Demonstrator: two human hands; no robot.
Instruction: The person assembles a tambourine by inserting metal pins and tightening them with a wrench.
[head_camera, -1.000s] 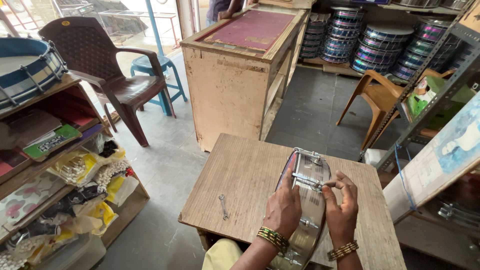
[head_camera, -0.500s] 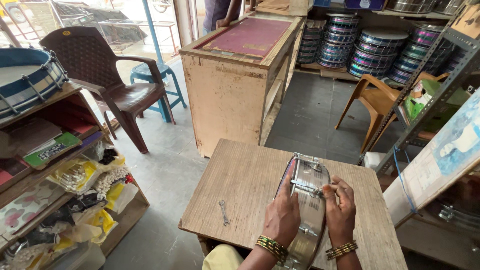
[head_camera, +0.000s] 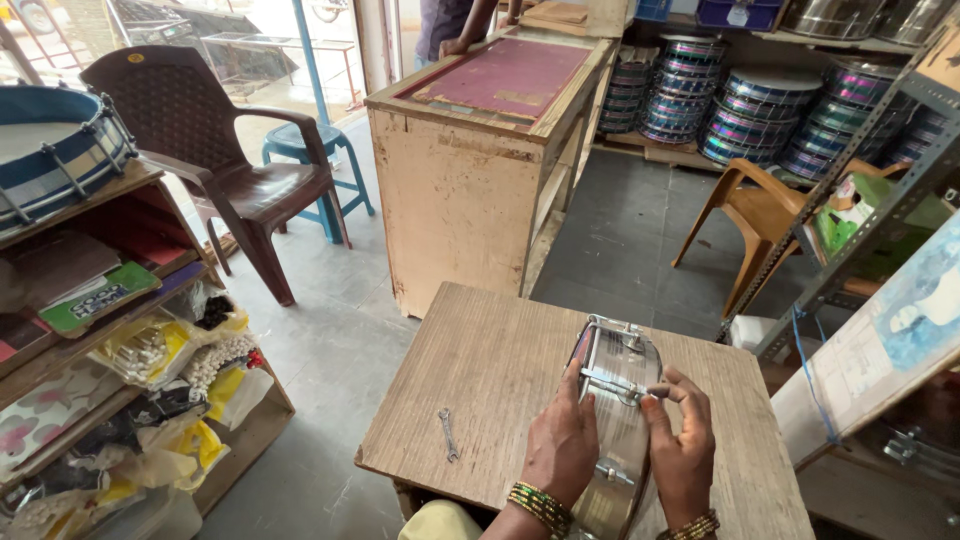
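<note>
One tall wooden counter (head_camera: 470, 170) with a red top stands upper centre; one low wooden table (head_camera: 480, 390) fills the lower centre. Two plastic chairs: one brown (head_camera: 215, 150) at upper left, one orange (head_camera: 755, 215) at right, plus one blue stool (head_camera: 300, 150) behind the brown chair. One blue-rimmed drum (head_camera: 50, 155) sits on the open shelf unit (head_camera: 130, 300) at far left; its lower shelves hold clear bags of small goods, count not resolvable. Stacks of shiny drum shells (head_camera: 750, 110) line the upper right. One metal drum shell (head_camera: 620, 420) stands on edge on the table, lower centre-right. The left hand (head_camera: 562, 440) lies flat against its near side, fingers spread, steadying it; the right hand (head_camera: 682, 450) holds the other side, fingertips narrowly pinching a tension-rod fitting (head_camera: 625, 385) on the rim. One small spanner (head_camera: 449, 435) lies loose on the table, left of the hands. Compared with half a second ago, both hands keep the same hold and the spanner is unmoved.
</note>
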